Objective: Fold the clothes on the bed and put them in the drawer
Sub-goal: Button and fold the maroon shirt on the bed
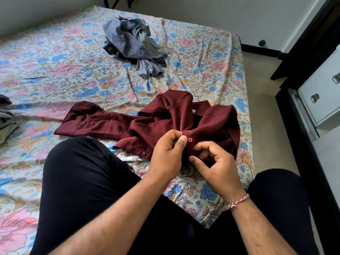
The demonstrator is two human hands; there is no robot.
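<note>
Both forearms are bare from the elbow down; no sleeve shows. The left hand [166, 155] wears nothing: no ring, no band. The right hand [214, 162] is also without rings, but its wrist carries a thin bracelet [238, 201] of twisted thread, pink and white strands wound together, with a small knot or loop at the inner side. The legs are covered by dark trousers [82, 181], navy or black, of plain smooth cloth without visible pattern, seams or pockets. Fingernails are short and unpainted.
</note>
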